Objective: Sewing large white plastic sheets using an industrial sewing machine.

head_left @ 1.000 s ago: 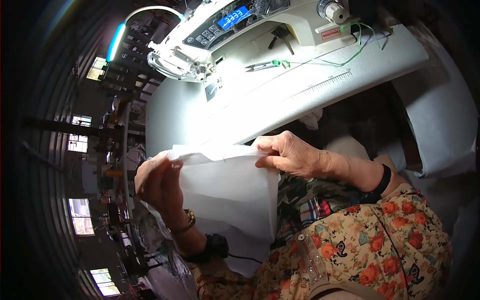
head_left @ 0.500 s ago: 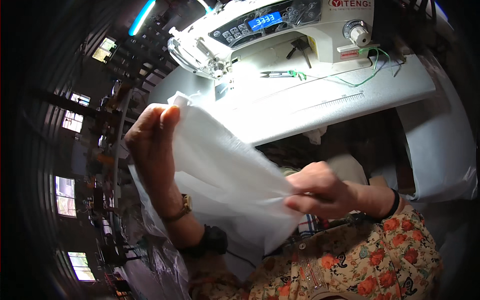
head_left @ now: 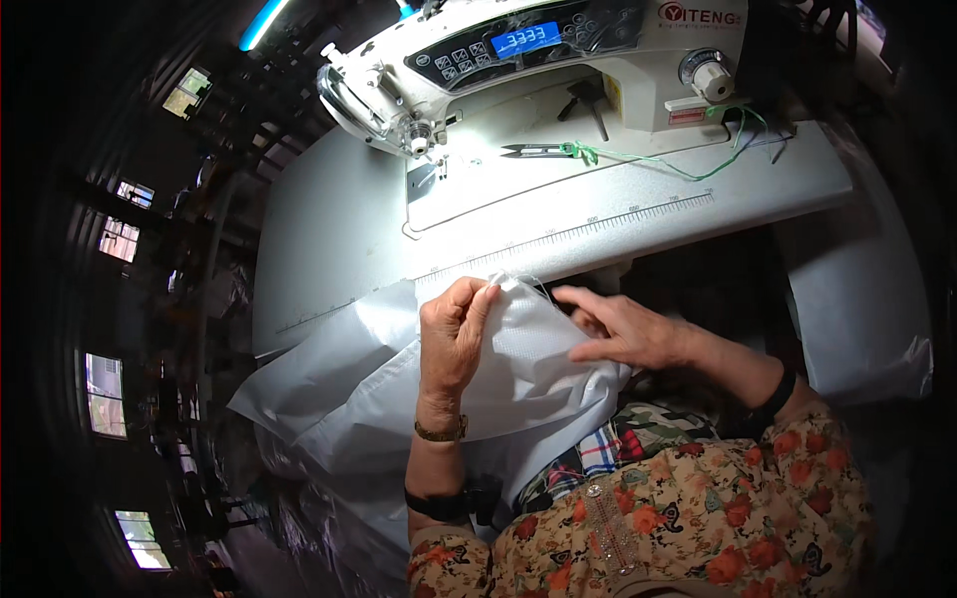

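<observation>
White woven fabric [head_left: 538,349] hangs over the front edge of the sewing table and spreads across my lap. My left hand [head_left: 457,324] pinches its upper corner between thumb and fingers, close to the table's edge. A few loose threads stick out from that corner. Just right of the cloth, my right hand [head_left: 623,329] has its fingers apart and holds nothing; whether a fingertip brushes the fabric I cannot tell. Beyond both hands stands a white sewing machine [head_left: 638,100], its needle and presser foot [head_left: 441,164] at the left end.
Thread snips [head_left: 538,151] with a green cord [head_left: 658,162] lie on the machine bed. A ruler scale [head_left: 598,221] runs along the tabletop [head_left: 329,239]. A small dark tool [head_left: 588,105] rests under the machine arm. Pale sheeting [head_left: 857,309] hangs at the right.
My left hand has moved right and down with the fabric corner, nearer my right hand. My right hand has let go of the cloth and its fingers have spread. The fabric has dropped lower.
</observation>
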A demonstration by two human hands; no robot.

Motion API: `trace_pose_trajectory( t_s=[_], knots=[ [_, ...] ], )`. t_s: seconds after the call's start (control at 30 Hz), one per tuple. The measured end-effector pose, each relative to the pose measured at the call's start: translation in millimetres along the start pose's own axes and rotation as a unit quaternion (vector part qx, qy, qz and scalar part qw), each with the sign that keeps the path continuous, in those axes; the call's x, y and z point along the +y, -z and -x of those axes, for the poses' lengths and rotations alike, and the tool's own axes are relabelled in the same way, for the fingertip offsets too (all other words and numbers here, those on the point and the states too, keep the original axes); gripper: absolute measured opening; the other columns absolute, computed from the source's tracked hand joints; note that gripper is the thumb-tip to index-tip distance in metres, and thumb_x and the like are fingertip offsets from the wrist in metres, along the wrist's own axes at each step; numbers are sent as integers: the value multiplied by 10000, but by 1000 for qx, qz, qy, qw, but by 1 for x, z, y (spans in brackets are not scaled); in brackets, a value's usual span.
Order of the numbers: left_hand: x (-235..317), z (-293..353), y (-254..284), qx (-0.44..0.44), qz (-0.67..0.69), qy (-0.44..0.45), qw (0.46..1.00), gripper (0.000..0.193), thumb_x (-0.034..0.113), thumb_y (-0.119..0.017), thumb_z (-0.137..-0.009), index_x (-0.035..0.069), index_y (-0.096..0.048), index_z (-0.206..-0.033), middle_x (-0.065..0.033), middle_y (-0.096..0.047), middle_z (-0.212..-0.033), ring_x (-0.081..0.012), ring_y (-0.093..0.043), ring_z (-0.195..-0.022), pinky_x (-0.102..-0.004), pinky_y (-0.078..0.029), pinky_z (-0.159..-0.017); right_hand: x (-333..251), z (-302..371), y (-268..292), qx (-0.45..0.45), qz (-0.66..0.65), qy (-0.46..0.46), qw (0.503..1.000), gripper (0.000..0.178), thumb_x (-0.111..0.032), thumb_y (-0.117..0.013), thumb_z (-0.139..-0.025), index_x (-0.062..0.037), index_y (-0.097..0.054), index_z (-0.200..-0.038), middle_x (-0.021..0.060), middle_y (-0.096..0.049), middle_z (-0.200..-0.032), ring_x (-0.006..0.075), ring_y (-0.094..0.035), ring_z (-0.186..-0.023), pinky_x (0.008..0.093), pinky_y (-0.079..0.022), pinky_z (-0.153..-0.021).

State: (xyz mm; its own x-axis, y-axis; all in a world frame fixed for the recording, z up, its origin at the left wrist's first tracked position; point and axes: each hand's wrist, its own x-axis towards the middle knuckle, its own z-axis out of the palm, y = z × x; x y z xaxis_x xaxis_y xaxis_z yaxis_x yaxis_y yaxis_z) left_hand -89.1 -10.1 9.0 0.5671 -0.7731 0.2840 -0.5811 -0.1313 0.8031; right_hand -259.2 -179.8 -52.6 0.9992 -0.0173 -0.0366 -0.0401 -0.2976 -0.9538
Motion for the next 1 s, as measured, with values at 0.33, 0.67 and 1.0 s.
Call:
trace_pose_trajectory(
  t_s=[0.33,0.67,1.0],
  knots=[
    [-9,3,-4,-7,60,-8,998,166,115,-638,-943,-27,-654,-859,-25,-561,-623,-67,-449,-564,-235,-373,-510,-23,-43,-25,50,-155,80,983,475,-350,-538,-996,73,-616,-795,29,-498,-601,82,-457,-615,303,-426,-571],
    [-26,-10,-6,-114,216,116,963,339,223,-631,-942,18,-607,-673,64,-486,-603,-18,-375,-564,-217,-269,-471,-8,-42,-32,171,33,82,981,328,-248,-506,-993,62,-609,-966,227,-617,-699,344,-621,-627,403,-466,-604],
    [-27,-17,-11,-91,178,203,958,356,231,-615,-923,3,-610,-649,30,-519,-586,-40,-423,-532,-219,-336,-465,-15,-35,-48,212,241,110,941,524,-142,-479,-962,115,-363,-1404,305,-609,-756,433,-635,-676,471,-509,-685]
  ],
)
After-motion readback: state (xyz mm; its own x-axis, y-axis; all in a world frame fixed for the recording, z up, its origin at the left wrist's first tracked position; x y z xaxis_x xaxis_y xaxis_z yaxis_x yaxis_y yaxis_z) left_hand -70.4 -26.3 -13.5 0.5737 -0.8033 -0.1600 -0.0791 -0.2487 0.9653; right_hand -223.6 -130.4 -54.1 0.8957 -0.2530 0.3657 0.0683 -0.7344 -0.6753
